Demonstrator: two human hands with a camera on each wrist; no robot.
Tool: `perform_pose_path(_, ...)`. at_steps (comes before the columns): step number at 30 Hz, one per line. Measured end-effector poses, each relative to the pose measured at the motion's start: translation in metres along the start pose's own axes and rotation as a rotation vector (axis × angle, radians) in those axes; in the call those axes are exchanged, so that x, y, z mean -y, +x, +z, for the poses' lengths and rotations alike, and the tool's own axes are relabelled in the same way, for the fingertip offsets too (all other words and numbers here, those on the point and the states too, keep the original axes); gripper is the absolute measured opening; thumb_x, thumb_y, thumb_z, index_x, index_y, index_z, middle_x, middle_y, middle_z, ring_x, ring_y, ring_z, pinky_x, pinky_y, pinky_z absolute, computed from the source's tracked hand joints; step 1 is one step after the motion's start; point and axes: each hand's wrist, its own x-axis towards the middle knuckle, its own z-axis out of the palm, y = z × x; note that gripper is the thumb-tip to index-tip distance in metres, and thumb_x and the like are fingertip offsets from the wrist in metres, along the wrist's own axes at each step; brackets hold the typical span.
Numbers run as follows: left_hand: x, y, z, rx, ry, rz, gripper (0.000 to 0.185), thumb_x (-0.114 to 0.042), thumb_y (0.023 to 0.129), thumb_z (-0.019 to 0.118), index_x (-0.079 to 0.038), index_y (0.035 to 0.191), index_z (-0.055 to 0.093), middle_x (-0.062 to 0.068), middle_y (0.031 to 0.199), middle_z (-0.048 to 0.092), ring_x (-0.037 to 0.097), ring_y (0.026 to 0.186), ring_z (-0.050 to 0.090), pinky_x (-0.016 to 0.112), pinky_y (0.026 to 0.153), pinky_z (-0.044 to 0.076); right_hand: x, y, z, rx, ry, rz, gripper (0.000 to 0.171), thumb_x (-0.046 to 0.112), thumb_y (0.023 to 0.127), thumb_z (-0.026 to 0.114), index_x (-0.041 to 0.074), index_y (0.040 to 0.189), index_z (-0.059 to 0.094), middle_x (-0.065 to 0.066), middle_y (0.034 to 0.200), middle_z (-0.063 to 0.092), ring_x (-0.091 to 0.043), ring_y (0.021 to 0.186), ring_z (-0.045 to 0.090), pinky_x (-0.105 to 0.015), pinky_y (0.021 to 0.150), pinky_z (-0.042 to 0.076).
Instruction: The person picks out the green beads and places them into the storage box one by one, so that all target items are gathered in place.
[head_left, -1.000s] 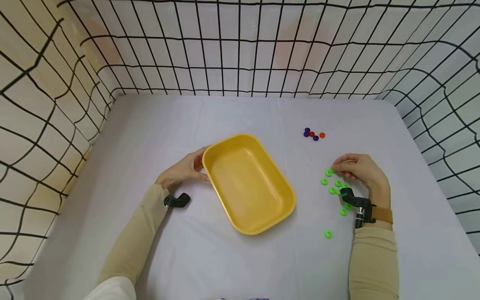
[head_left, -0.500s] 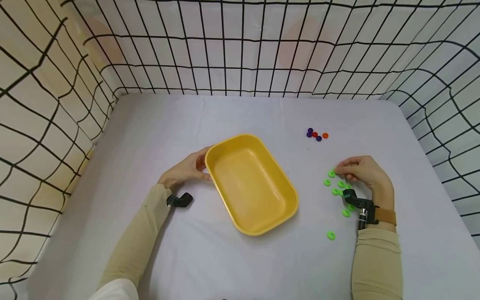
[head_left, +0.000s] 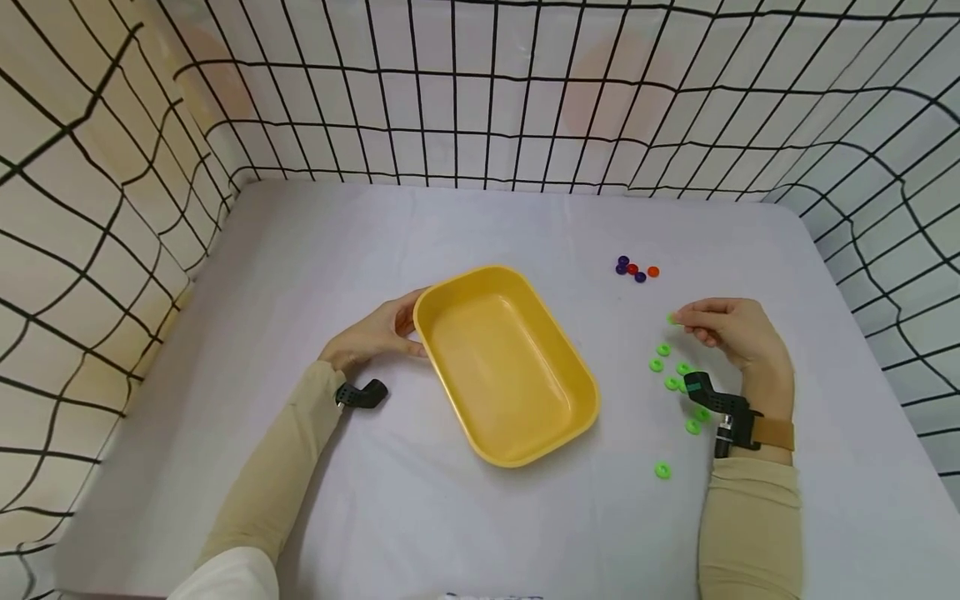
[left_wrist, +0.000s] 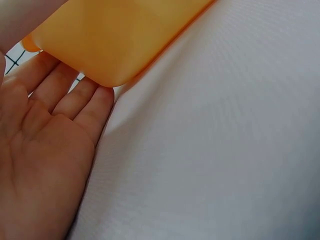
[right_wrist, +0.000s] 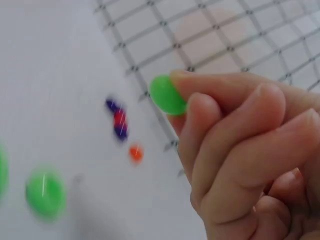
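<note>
In the head view a yellow plastic tray [head_left: 502, 375] sits at an angle in the middle of the table. My left hand [head_left: 378, 333] holds its left corner, thumb on the near side and fingers on the far side. The left wrist view shows those fingers [left_wrist: 82, 100] against the tray's underside corner [left_wrist: 115, 55]. Off to the right, my right hand [head_left: 735, 329] pinches a small green ring [right_wrist: 167, 95] between thumb and index finger, above the cloth. Several more green rings [head_left: 663, 350] lie scattered below that hand, some partly hidden by the wrist camera.
Beyond the right hand lies a small cluster of purple and red beads [head_left: 632, 269], with an orange bead [head_left: 653, 272] beside it. Black wire mesh [head_left: 487, 125] walls the back and both sides of the white-covered table [head_left: 337, 242]. One green ring [head_left: 662, 471] lies apart, nearer the body.
My right hand has picked up a green ring from the group and moved slightly up and away from it. The left hand stays at the tray's corner; the head view has shifted a little.
</note>
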Motion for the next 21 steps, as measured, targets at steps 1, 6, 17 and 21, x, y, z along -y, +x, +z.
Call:
perform_pose_path(1,-0.001,0.0,0.0,0.0,0.002,-0.001,0.091,-0.005,0.077,0.084,-0.007,0.152,0.034,0.01,0.155,0.038,0.025,0.143,0.035,0.037,0.124,0.024,0.005,-0.002,0.005,0.006,0.046,-0.02,0.008,0.013,0.089,0.075,0.016,0.081,0.075,0.002,0.071,0.069,-0.007,0.053,0.052,-0.014,0.046,0.046)
perform_pose_path(6,-0.002,-0.001,-0.001,0.004,0.019,-0.007,0.091,-0.004,0.078,0.083,-0.006,0.153,0.032,0.011,0.155,0.038,0.026,0.143,0.035,0.038,0.124,0.024,0.039,-0.002,0.035,-0.022,0.009,-0.094,0.004,0.016,0.088,0.075,0.014,0.085,0.075,0.003,0.069,0.067,-0.007,0.053,0.05,-0.013,0.047,0.045)
perform_pose_path(17,-0.002,0.0,0.0,-0.001,0.007,-0.003,0.087,-0.001,0.08,0.081,-0.007,0.152,0.033,0.01,0.154,0.038,0.024,0.142,0.035,0.039,0.124,0.023,0.116,0.016,0.157,0.16,-0.28,-0.284,0.022,0.01,0.085,0.077,-0.009,0.095,0.071,-0.006,0.07,0.068,-0.011,0.053,0.057,-0.018,0.052,0.054)
perform_pose_path(21,-0.003,0.001,0.002,0.0,0.004,-0.011,0.087,-0.003,0.079,0.081,-0.007,0.152,0.034,0.009,0.154,0.039,0.024,0.141,0.036,0.041,0.124,0.022,0.12,0.02,0.209,0.243,-0.339,-0.233,0.018,0.006,0.084,0.077,-0.008,0.094,0.073,-0.008,0.067,0.067,-0.012,0.053,0.06,-0.022,0.056,0.059)
